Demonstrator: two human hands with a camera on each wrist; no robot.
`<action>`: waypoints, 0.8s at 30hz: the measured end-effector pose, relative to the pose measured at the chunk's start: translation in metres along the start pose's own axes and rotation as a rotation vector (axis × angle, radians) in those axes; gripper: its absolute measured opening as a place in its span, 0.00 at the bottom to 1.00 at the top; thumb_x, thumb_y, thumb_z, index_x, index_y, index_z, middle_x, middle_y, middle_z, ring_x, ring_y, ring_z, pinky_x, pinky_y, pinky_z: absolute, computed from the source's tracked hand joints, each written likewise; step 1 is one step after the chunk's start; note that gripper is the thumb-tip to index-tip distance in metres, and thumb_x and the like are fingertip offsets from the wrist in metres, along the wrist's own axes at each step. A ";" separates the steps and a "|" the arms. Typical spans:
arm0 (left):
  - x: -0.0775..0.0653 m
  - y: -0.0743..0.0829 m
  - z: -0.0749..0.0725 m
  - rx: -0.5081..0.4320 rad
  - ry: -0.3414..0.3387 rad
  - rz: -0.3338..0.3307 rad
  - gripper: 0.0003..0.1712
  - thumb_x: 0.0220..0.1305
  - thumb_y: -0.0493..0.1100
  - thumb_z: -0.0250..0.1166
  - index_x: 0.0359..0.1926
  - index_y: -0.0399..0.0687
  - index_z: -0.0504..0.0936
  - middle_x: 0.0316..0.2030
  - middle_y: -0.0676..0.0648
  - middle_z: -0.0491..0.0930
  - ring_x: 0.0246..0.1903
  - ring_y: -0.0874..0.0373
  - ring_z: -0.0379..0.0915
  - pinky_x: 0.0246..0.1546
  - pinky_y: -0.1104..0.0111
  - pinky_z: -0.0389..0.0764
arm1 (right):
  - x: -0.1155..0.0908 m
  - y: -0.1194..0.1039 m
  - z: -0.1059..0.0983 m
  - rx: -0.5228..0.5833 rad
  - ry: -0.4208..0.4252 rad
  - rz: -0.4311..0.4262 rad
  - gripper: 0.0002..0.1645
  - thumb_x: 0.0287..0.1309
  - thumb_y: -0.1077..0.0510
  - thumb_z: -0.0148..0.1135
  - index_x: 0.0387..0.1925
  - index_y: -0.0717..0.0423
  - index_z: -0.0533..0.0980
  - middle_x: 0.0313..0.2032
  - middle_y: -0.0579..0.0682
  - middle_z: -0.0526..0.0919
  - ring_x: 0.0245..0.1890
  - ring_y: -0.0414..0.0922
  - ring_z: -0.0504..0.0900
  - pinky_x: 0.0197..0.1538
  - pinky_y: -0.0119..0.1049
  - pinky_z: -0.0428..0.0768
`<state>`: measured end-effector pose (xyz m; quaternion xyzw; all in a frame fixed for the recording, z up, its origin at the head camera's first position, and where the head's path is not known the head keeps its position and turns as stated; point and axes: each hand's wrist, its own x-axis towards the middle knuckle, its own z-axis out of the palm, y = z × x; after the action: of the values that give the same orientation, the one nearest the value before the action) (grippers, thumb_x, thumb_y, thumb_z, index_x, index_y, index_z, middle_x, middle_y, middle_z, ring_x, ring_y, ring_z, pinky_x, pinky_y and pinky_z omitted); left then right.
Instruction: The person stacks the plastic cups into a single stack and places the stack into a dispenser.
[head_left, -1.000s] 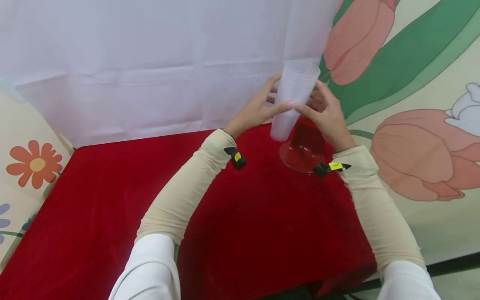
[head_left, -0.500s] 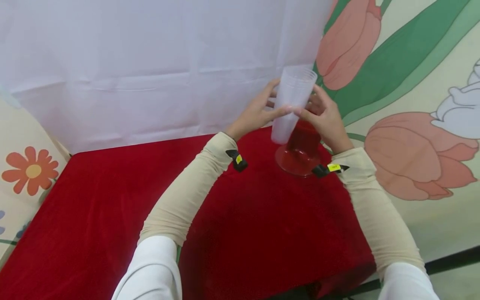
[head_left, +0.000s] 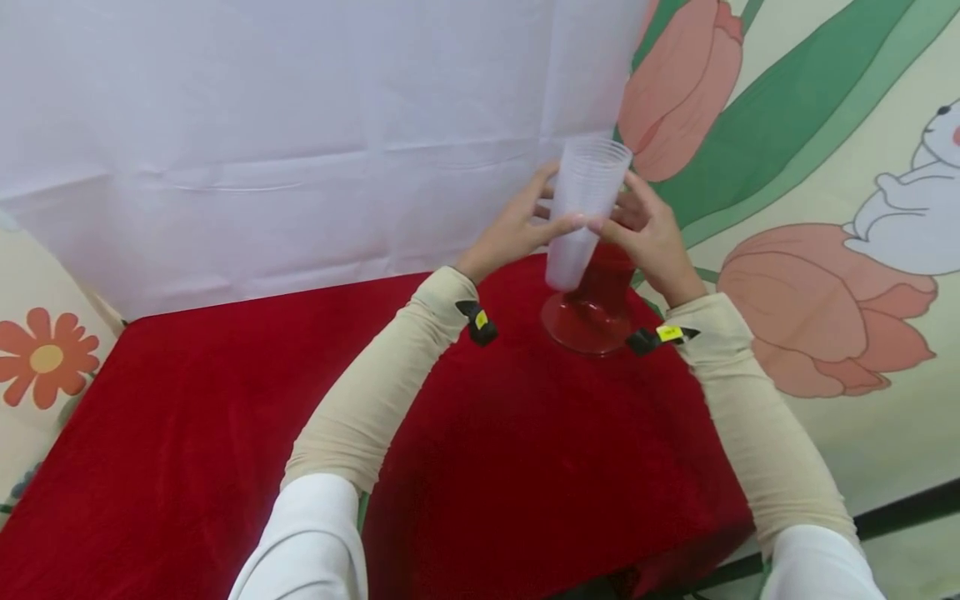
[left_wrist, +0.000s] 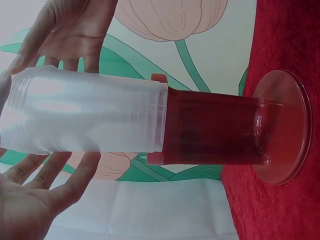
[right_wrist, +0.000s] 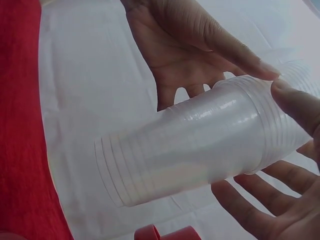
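Note:
A tall stack of clear plastic cups (head_left: 588,187) is held between both hands, rims up and tilted slightly. My left hand (head_left: 516,227) grips its left side with the thumb across the front. From the right, my right hand (head_left: 658,242) grips it in the same way, and the thumb tips nearly meet. Just below stands a translucent red holder (head_left: 588,325) on a round base. In the left wrist view the cup bottoms overlap the lip of the red holder (left_wrist: 215,127); the right wrist view shows the stack (right_wrist: 185,145) apart from the holder's lip (right_wrist: 175,234).
A red cloth (head_left: 480,450) covers the table. White fabric (head_left: 285,150) hangs behind it, and a wall panel with printed tulips (head_left: 810,308) stands close on the right. A dark bar (head_left: 907,508) runs past the table's right front.
The view has shifted, moving the scene slightly left and down. Both hands keep their grip, and the cup stack has moved a little rightward relative to the red holder.

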<state>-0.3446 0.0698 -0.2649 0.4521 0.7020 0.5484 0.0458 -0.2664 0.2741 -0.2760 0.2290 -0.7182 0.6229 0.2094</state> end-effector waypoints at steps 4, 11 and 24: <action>0.008 -0.001 0.003 0.027 -0.009 0.032 0.45 0.67 0.45 0.66 0.77 0.56 0.50 0.62 0.41 0.69 0.54 0.49 0.74 0.43 0.60 0.84 | 0.001 0.001 -0.007 -0.026 0.009 -0.005 0.41 0.62 0.68 0.64 0.74 0.47 0.63 0.57 0.54 0.79 0.52 0.45 0.82 0.49 0.30 0.81; 0.029 0.004 0.006 0.060 -0.041 0.031 0.47 0.67 0.44 0.66 0.78 0.52 0.48 0.64 0.41 0.68 0.54 0.47 0.74 0.44 0.61 0.83 | 0.004 0.000 -0.021 0.016 0.057 -0.011 0.40 0.61 0.67 0.66 0.72 0.48 0.65 0.57 0.55 0.79 0.51 0.45 0.83 0.45 0.31 0.83; 0.051 0.019 0.019 0.007 -0.093 0.045 0.46 0.67 0.45 0.65 0.78 0.58 0.48 0.62 0.46 0.69 0.54 0.51 0.75 0.46 0.61 0.81 | 0.005 -0.022 -0.045 0.066 0.072 -0.014 0.40 0.58 0.69 0.67 0.71 0.50 0.67 0.62 0.58 0.76 0.51 0.49 0.82 0.42 0.32 0.84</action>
<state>-0.3524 0.1184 -0.2350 0.4929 0.6907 0.5252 0.0643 -0.2563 0.3153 -0.2495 0.2182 -0.6876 0.6526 0.2317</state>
